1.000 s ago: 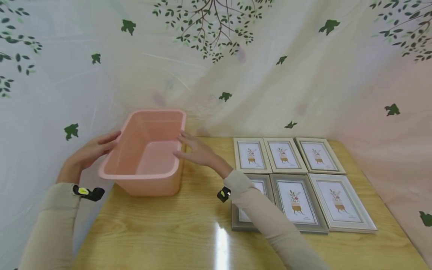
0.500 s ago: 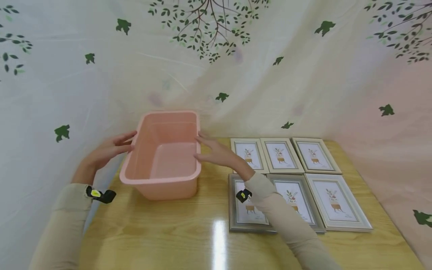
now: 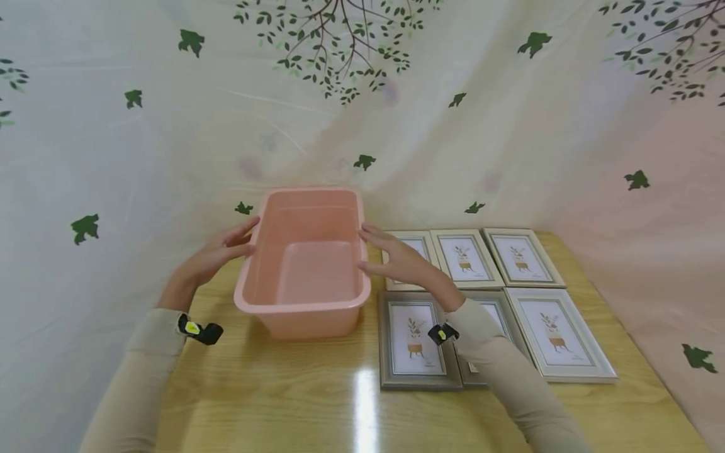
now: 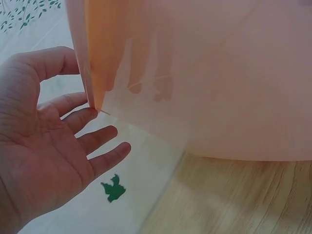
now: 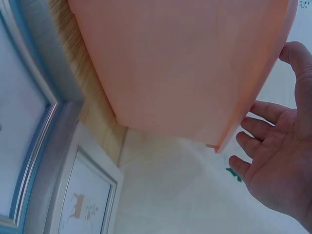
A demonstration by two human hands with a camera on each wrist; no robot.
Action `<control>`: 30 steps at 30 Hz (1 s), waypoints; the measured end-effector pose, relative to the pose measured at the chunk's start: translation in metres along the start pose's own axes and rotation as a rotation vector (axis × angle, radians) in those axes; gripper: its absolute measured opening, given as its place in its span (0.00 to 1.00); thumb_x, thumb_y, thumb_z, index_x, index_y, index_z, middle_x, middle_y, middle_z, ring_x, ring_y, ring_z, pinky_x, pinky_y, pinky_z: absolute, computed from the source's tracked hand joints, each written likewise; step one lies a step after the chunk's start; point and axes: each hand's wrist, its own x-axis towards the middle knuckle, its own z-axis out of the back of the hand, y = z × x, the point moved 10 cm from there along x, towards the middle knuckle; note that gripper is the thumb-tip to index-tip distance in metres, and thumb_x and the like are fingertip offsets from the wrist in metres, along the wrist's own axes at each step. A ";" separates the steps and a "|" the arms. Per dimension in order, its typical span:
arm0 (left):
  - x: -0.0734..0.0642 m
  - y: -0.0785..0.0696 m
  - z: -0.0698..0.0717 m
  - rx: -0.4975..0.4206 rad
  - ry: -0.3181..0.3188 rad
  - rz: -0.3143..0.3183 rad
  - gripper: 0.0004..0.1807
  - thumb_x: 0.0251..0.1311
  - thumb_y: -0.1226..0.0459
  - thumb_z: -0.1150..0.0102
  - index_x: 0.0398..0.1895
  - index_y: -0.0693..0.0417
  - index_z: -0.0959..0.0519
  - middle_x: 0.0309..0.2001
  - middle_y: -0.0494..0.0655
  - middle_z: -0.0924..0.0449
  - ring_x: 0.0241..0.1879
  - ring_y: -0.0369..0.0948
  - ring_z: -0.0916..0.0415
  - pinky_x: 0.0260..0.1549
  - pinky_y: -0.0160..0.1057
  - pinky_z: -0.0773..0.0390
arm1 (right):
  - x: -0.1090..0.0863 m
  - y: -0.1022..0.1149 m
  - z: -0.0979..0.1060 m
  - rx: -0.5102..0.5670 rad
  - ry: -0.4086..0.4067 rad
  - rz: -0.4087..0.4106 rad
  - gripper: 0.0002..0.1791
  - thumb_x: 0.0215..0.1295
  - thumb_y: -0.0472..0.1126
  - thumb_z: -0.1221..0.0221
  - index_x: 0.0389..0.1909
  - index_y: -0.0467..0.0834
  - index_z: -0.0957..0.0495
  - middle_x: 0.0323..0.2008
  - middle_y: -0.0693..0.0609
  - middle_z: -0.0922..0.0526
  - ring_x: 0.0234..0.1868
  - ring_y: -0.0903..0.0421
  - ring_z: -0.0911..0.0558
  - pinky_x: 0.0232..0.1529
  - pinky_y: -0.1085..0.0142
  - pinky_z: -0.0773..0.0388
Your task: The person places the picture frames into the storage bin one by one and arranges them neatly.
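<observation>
A pink rectangular plastic tub (image 3: 317,270) stands on the wooden table at the left of the picture frames, with nothing inside it. My left hand (image 3: 218,255) touches the outside of its left rim; in the left wrist view the thumb and fingers (image 4: 92,141) are spread, their tips at the rim. On the opposite rim rests my right hand (image 3: 404,258), thumb apart from fairly straight fingers (image 5: 256,129). Right beside the tub lie two rows of picture frames, among them a grey frame (image 3: 419,345) and a white frame (image 3: 561,336).
Beige frames (image 3: 466,258) fill the back row, partly covered by my right hand and forearm. A pale cloth (image 3: 453,145) printed with leaves hangs behind the table (image 3: 283,396). Bare wood shows in front of the tub.
The tub has slid to the right along the table, closer to the picture frames, with both my hands moving along on its rims. The picture frames stay in place.
</observation>
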 end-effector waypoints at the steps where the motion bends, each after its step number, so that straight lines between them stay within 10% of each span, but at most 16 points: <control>1: 0.002 -0.001 -0.002 -0.001 -0.006 -0.011 0.39 0.74 0.64 0.45 0.82 0.50 0.51 0.81 0.50 0.56 0.77 0.59 0.55 0.69 0.66 0.49 | -0.003 -0.002 0.002 0.005 -0.002 -0.001 0.46 0.67 0.60 0.39 0.78 0.43 0.43 0.80 0.49 0.50 0.79 0.45 0.50 0.72 0.40 0.48; 30: 0.034 0.005 -0.043 -0.126 -0.017 -0.068 0.39 0.76 0.64 0.50 0.83 0.45 0.56 0.81 0.48 0.60 0.78 0.52 0.58 0.70 0.62 0.47 | -0.032 -0.029 0.024 0.074 -0.070 -0.032 0.43 0.67 0.55 0.35 0.79 0.48 0.42 0.80 0.51 0.48 0.79 0.49 0.49 0.71 0.39 0.45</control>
